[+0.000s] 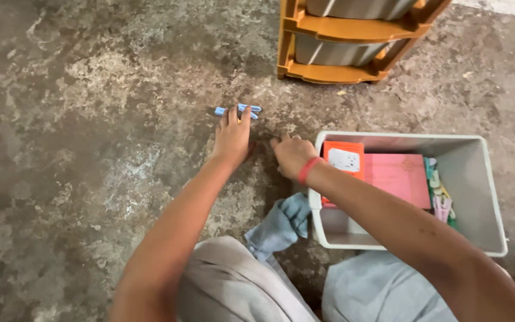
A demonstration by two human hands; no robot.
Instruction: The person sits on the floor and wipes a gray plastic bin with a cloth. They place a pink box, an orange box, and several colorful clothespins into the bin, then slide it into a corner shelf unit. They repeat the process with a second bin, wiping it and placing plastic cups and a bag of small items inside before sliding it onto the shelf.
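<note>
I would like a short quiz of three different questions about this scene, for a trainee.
1. True or false: the left hand reaches for blue clips on the concrete floor.
2. Which lies inside the grey plastic bin? A) a pink flat packet B) a metal spoon C) a glass bottle
3. What does the person wear on the wrist of the right hand, and what colour is it?

Key
1. True; the fingertips touch the clips.
2. A; the pink flat packet lies beside an orange box.
3. A red wristband.
</note>
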